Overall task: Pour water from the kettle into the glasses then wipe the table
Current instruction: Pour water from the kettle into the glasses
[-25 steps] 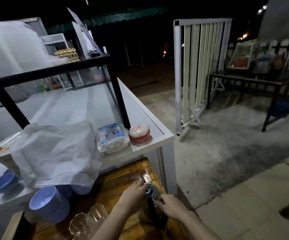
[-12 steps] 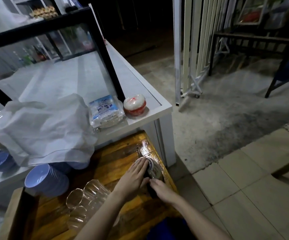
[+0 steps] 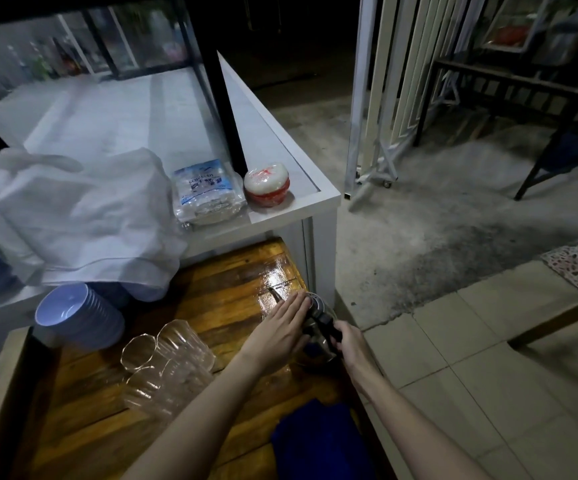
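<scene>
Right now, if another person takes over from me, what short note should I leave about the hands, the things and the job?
Left hand: flat on the lid of the kettle, fingers straight.
Right hand: grips the kettle's black handle.
The kettle stands at the right edge of the wooden table. The glasses cluster to its left, and the blue cloth lies at the near edge.
Done: no water shows in the glasses.
Left: pour, then wipe.
</scene>
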